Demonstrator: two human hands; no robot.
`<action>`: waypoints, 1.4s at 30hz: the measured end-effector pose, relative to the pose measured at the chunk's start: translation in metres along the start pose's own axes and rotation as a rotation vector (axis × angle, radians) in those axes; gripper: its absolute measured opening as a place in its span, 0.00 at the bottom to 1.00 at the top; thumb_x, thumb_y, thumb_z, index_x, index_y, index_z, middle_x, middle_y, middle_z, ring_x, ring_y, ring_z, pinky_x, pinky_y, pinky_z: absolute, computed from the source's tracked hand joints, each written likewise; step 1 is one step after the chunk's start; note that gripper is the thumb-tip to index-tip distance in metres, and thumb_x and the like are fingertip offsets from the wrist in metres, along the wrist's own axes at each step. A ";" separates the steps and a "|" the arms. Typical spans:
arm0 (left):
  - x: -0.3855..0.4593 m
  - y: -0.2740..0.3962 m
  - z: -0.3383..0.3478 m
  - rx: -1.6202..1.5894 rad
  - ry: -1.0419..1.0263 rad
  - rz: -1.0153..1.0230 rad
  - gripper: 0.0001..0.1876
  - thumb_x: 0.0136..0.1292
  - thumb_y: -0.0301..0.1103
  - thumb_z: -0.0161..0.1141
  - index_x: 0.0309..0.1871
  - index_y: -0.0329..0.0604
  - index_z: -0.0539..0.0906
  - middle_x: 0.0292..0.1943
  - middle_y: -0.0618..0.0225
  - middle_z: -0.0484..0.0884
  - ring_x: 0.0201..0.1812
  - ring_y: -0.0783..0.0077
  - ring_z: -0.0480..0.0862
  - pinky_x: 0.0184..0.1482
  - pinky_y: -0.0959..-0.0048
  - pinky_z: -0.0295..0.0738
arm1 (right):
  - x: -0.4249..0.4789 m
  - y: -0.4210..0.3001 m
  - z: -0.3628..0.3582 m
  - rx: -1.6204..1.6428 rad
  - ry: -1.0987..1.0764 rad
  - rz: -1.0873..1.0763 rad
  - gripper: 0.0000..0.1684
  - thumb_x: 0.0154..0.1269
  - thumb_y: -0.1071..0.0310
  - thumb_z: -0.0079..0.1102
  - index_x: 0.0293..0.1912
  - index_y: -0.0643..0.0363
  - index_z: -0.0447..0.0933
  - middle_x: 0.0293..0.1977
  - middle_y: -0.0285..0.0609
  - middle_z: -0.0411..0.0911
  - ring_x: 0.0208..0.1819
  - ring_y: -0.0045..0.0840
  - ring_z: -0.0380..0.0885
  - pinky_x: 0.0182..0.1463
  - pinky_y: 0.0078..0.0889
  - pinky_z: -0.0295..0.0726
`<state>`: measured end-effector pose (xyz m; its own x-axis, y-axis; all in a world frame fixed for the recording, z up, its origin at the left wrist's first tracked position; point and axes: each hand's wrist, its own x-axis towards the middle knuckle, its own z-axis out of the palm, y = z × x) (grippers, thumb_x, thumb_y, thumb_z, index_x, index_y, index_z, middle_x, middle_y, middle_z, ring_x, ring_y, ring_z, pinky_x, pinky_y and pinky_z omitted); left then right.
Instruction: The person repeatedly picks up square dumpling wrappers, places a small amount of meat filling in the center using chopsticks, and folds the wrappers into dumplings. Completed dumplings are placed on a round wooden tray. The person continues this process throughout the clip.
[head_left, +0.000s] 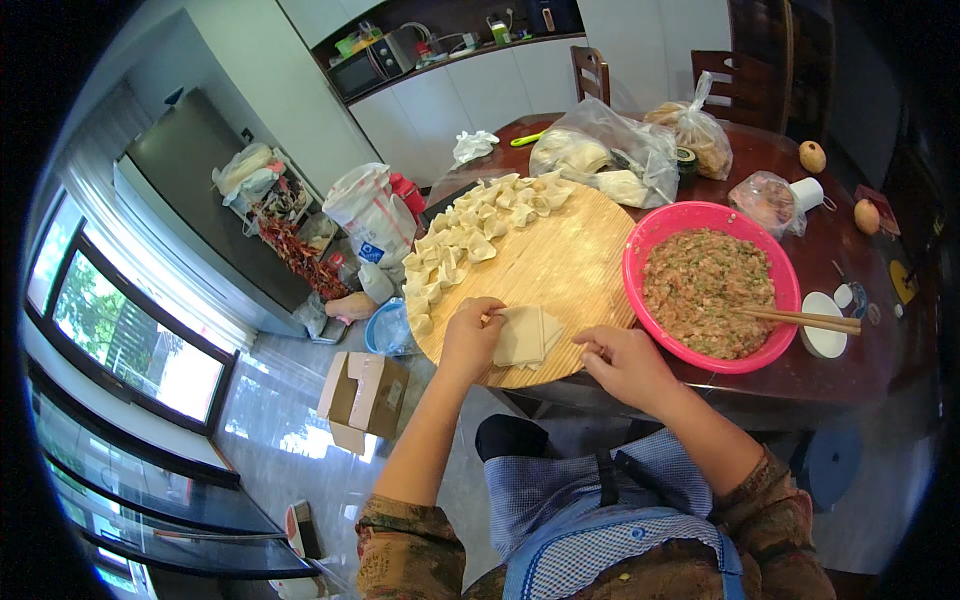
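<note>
My left hand (471, 331) is at the near edge of a round wooden board (555, 247), its thumb and fingers closed on the upper left corner of a square dough wrapper (519, 334). Beneath that wrapper lies a small, slightly fanned stack of others. To the right of the stack, my right hand (624, 365) hovers by the board's rim with fingers loosely bent and nothing visible in them. Folded wontons (480, 246) line the board's far left rim. A pink plastic basin (636, 300) of minced filling (705, 281) stands to the right, wooden chopsticks (814, 321) resting across its edge.
Right of the basin sits a white bowl (823, 341). Behind the board lie a plastic bag of dough wrappers (600, 161) and a tied bag (701, 139). An open cardboard box (365, 394) and a blue bucket (388, 330) stand on the floor at left.
</note>
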<state>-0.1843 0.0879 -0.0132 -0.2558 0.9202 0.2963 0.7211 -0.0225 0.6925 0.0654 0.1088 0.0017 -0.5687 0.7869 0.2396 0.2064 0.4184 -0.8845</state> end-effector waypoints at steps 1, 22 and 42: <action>-0.001 0.000 0.000 -0.002 0.001 0.043 0.07 0.56 0.23 0.59 0.38 0.36 0.79 0.33 0.65 0.76 0.33 0.74 0.77 0.35 0.77 0.72 | 0.008 0.001 0.003 -0.027 0.007 -0.001 0.14 0.60 0.70 0.56 0.45 0.65 0.78 0.29 0.51 0.80 0.31 0.35 0.81 0.37 0.33 0.78; -0.021 -0.007 -0.005 -0.518 0.153 -0.017 0.05 0.63 0.24 0.57 0.41 0.38 0.76 0.31 0.71 0.77 0.33 0.80 0.76 0.37 0.80 0.70 | 0.088 0.009 0.053 -0.309 0.029 -0.198 0.09 0.55 0.65 0.63 0.37 0.56 0.78 0.35 0.44 0.77 0.39 0.38 0.77 0.43 0.37 0.76; -0.026 -0.005 0.003 -0.663 0.082 -0.089 0.17 0.60 0.19 0.58 0.54 0.36 0.74 0.34 0.75 0.74 0.35 0.85 0.73 0.40 0.85 0.71 | 0.081 -0.010 0.054 0.044 -0.081 0.069 0.10 0.60 0.68 0.62 0.38 0.65 0.76 0.26 0.34 0.77 0.25 0.16 0.75 0.28 0.20 0.73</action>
<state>-0.1792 0.0655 -0.0266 -0.3625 0.8977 0.2504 0.1537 -0.2074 0.9661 -0.0256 0.1439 0.0079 -0.6170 0.7733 0.1458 0.2135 0.3428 -0.9148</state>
